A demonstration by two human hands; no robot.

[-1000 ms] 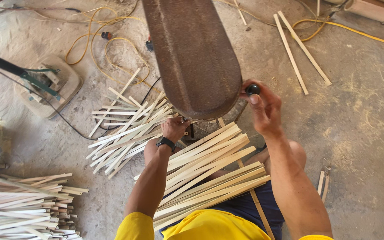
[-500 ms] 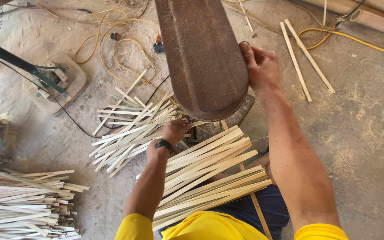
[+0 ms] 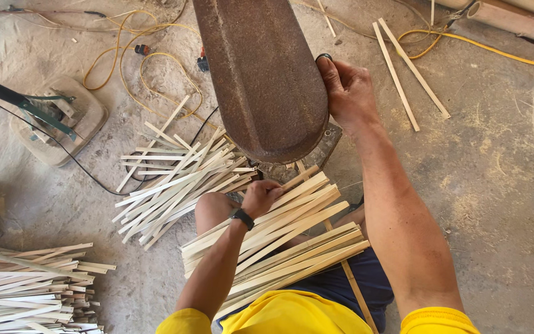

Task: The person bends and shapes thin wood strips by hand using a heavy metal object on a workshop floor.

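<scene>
Rust coats the broad, rounded metal guard (image 3: 261, 80) that hangs over the middle of the scene, its pitted brown surface tapering to a blunt curved end. The right hand (image 3: 348, 93) lies against the guard's right edge, fingers curled shut on a small dark knob (image 3: 324, 57) at the rim. Compared with a second ago, this hand sits farther up along the guard; then it was lower, near the guard's tip.

Pale, flat bamboo strips (image 3: 279, 241), smooth and straight-edged, lie in a thick fanned bundle across the person's lap, over dark blue shorts. The left hand (image 3: 261, 196), a black band at its wrist, is closed on the far ends of a few of these strips just under the guard's tip, much where it was before. A second loose heap of strips (image 3: 174, 179) sprawls on the floor to the left, criss-crossed. A neater stack of strips (image 3: 26, 284) fills the near left corner.

The concrete floor (image 3: 502, 185) is grey, dusty and rough. Two long strips (image 3: 409, 74) lie on it far right, crossed near their far ends. A yellow cable (image 3: 131, 68) loops at far left, another yellow cable (image 3: 495, 49) runs to the far right, and a pale flat base with a green bracket (image 3: 57, 117) sits left.
</scene>
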